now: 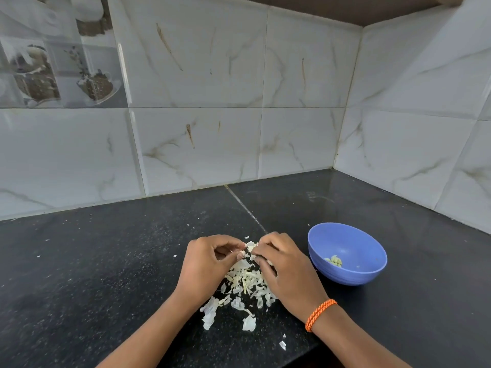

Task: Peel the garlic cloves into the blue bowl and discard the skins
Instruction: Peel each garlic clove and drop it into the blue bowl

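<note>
Both hands meet over the middle of the dark speckled bench (106, 261), just above a loose heap of garlic skins (245, 284). The left hand (204, 264) has its fingers curled inward, thumb and forefinger tips pinching a small pale garlic clove (242, 253) at the point where the two hands come together. The right hand (285, 266) is curled too, its fingertips closed on the same clove from the other side; how much of it each hand covers is hard to make out, as the piece is tiny and partly hidden by the fingers. An orange braided band (320, 314) sits on the right wrist.

The skins lie spread under and toward the near side of the hands, with a few larger papery flakes fallen closer to the bench edge and small crumbs scattered about.

The blue bowl (366, 272) stands on the bench just to the right of the right hand, near but apart from it. A few peeled cloves (334, 260) rest in its bottom. Behind, marbled white wall tiles (199, 128) meet in a corner.
</note>
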### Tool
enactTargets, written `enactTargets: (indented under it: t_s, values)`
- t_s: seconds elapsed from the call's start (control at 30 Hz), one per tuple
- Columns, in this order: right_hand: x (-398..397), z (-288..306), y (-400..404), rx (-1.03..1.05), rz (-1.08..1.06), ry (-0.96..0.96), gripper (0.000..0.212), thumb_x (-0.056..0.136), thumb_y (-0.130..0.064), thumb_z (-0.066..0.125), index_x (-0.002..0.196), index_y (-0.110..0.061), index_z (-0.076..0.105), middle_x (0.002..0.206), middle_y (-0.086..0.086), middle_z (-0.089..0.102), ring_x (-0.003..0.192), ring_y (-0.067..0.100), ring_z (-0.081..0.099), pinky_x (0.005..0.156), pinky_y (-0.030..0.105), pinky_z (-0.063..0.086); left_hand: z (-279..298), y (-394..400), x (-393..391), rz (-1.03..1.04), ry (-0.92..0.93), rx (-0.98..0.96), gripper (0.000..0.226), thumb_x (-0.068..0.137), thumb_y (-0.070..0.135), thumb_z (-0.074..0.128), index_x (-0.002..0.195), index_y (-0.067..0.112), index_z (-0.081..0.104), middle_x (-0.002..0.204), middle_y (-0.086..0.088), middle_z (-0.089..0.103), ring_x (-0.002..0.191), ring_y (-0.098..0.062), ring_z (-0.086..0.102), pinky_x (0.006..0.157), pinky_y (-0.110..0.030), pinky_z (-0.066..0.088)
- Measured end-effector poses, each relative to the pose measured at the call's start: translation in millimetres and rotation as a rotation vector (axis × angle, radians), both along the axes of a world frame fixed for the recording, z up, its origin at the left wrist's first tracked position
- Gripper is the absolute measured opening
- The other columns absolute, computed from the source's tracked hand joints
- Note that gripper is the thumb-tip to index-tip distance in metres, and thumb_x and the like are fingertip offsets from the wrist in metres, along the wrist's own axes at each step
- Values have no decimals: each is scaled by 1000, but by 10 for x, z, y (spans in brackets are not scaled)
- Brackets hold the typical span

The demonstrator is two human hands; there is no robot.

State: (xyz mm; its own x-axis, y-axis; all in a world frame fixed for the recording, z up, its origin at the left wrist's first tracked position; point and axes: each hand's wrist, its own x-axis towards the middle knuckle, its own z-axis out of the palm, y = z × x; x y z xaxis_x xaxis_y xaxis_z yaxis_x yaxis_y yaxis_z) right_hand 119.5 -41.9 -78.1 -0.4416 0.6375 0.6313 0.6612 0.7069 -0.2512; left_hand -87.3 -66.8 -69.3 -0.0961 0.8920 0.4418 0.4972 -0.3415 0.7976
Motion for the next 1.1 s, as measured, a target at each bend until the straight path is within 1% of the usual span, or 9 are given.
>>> enactTargets:
  t_s: [0.17, 0.27, 0.43, 0.5, 0.6, 0.7, 0.83, 1.0, 1.1]
  values:
    - [2, -48, -14, 26, -3, 12, 10, 101, -20, 66, 108, -25, 71, 108, -14, 56, 99, 6, 54, 76, 18, 47, -15, 7, 21, 2, 20, 37, 29, 87, 11, 88, 96, 38, 81, 82, 15, 77, 80, -12, 74, 73, -22, 59]
    - [-17, -52, -23, 53, 11, -6, 9, 102, -21, 64, 106, -24, 71, 106, -14, 56, 96, 5, 53, 76, 16, 43, -23, 12, 26, 12, 57, 33, 31, 86, 15, 90, 97, 42, 80, 81, 19, 77, 85, -10, 71, 75, -25, 57]
    - [-23, -83, -17, 69, 35, -12, 13, 103, -25, 57, 105, -24, 70, 104, -13, 56, 94, 9, 56, 74, 28, 52, -11, -1, 36, 23, 90, 30, 33, 86, 16, 90, 97, 45, 78, 79, 23, 76, 91, -8, 64, 78, -31, 54]
    - [-23, -92, -9, 77, 37, -7, 13, 103, -24, 58, 106, -25, 70, 104, -13, 56, 95, 9, 56, 75, 30, 53, -7, -5, 38, 22, 87, 32, 33, 86, 16, 90, 97, 45, 78, 80, 23, 76, 91, -6, 62, 77, -29, 51]
    - [-32, -55, -37, 89, 43, 37, 17, 106, -23, 60, 120, -26, 69, 110, -13, 59, 99, 7, 56, 79, 26, 51, 3, -11, 45, 1, 74, 35, 34, 86, 16, 90, 98, 45, 78, 79, 21, 77, 91, -6, 61, 76, -26, 47]
    - [-47, -13, -63, 98, 71, 58, 28, 108, -27, 58, 136, -27, 63, 117, -13, 61, 104, 7, 57, 86, 24, 49, 20, -24, 61, -30, 41, 35, 33, 85, 16, 90, 101, 44, 78, 81, 18, 78, 90, -11, 65, 78, -26, 50]
    - [-76, -45, -33, 102, 119, 20, 28, 107, -25, 59, 134, -28, 64, 123, -11, 61, 106, 10, 59, 89, 32, 50, 37, -32, 76, -91, -53, 43, 34, 87, 8, 88, 103, 37, 81, 86, 12, 79, 85, -12, 72, 77, -24, 54]
    - [-82, -39, -21, 70, 116, 68, 24, 106, -25, 60, 128, -28, 69, 119, -14, 61, 104, 6, 58, 87, 32, 51, 27, -11, 85, -106, -144, 11, 37, 86, 9, 88, 101, 41, 80, 89, 6, 81, 81, -23, 69, 77, -41, 60]
    - [-89, -36, -23, 25, 110, 95, 23, 107, -27, 60, 127, -30, 70, 119, -16, 61, 105, 5, 57, 88, 31, 50, 35, -6, 88, -111, -186, 3, 36, 85, 9, 89, 100, 41, 80, 89, 3, 80, 82, -32, 67, 77, -43, 57]
